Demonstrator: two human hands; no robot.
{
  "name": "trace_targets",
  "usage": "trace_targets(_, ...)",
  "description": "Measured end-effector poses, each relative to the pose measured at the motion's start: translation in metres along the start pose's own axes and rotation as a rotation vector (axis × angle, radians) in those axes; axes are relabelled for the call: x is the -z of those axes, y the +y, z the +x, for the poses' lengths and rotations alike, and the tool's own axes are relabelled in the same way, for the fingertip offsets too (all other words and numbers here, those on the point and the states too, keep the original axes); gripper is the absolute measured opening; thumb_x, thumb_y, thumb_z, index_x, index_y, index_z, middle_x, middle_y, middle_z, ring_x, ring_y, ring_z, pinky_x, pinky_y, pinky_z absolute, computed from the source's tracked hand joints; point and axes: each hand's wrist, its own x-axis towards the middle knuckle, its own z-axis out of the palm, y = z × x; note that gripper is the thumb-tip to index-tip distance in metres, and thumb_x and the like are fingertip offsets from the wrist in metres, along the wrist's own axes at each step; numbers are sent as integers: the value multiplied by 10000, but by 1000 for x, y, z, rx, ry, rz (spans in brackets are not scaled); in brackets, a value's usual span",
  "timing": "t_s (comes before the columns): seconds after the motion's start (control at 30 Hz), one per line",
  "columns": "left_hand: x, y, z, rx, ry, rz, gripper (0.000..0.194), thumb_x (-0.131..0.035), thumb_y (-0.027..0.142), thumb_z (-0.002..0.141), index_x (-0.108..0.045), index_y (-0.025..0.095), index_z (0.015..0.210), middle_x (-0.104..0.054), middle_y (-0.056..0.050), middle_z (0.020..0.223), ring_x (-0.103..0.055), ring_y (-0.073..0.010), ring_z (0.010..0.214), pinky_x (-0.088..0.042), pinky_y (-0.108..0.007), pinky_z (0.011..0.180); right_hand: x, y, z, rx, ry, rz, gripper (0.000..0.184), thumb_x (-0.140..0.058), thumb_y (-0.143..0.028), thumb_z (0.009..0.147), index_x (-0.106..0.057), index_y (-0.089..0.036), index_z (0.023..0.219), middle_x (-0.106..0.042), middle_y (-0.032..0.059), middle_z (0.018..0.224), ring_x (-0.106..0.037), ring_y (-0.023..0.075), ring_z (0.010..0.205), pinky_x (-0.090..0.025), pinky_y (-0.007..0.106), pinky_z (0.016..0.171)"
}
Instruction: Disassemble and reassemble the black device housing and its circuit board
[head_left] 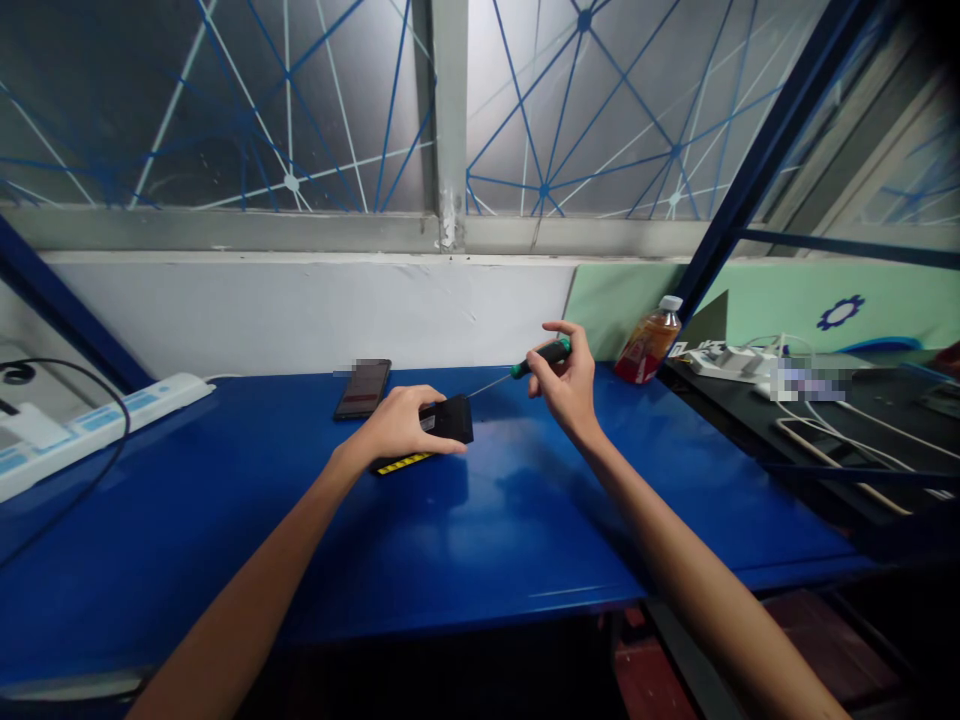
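My left hand (pixel 409 425) is closed around a small black box-shaped device (pixel 454 420) on the blue table, thumb along its near side and fingers over the far side. A yellow-and-black striped strip (pixel 403 464) shows along the near edge, under my hand. In my right hand (pixel 568 385) is a screwdriver (pixel 553 357) with a green and black handle, pinched between thumb and fingers. Its thin shaft slants down to the left, and the tip is at the right end of the black device. Whether the tip sits in a screw is too small to tell.
A smartphone (pixel 363 388) lies behind my left hand. On the left is a white power strip (pixel 97 430) with a black cable (pixel 124 440). A drink bottle (pixel 649 340) stands at the back right, before a blue frame post (pixel 757 150). Cables clutter the black table (pixel 757 425) beyond.
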Motion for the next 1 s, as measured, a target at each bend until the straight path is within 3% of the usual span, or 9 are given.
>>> trace_targets(0.23, 1, 1, 0, -1, 2, 7, 563, -758, 597, 600, -695, 193, 986, -693, -87, 1001, -633, -269, 900, -488, -375, 811, 0, -5, -1, 9, 51, -91, 335, -647, -435, 829, -518, -213, 1044, -535, -73, 548, -502, 84, 349, -386, 197, 360)
trace_targets(0.57, 0, 2, 0, -8, -15, 47, 601, -739, 641, 609, -692, 176, 986, -689, -86, 989, -629, -256, 893, -470, -351, 804, 2, 14, 5, -68, -12, 59, 332, -633, -356, 830, -493, -217, 1098, -515, -95, 566, -536, 94, 349, -436, 205, 383)
trace_targets(0.73, -9, 2, 0, 14, -8, 114, 639, -715, 686, 599, -681, 185, 995, -687, -88, 998, -633, -269, 896, -467, -356, 797, 3, 19, 8, -83, 8, 4, 334, -696, -468, 779, -544, -197, 903, -520, -76, 512, -512, 90, 325, -387, 190, 333)
trace_targets(0.87, -17, 2, 0, 65, -41, 191, 705, -694, 728, 574, -675, 191, 1030, -680, -90, 1021, -632, -293, 911, -463, -359, 776, 9, 34, 10, -248, -82, 58, 398, -698, -535, 757, -502, -191, 713, -507, -57, 413, -499, 112, 290, -372, 204, 304)
trace_targets(1.0, -23, -1, 0, 53, -56, 257, 761, -680, 741, 576, -666, 164, 1072, -666, -100, 1050, -617, -303, 935, -456, -374, 793, 21, 53, 7, -540, -238, 150, 441, -768, -541, 670, -503, -194, 730, -609, -12, 487, -559, 152, 344, -423, 235, 304)
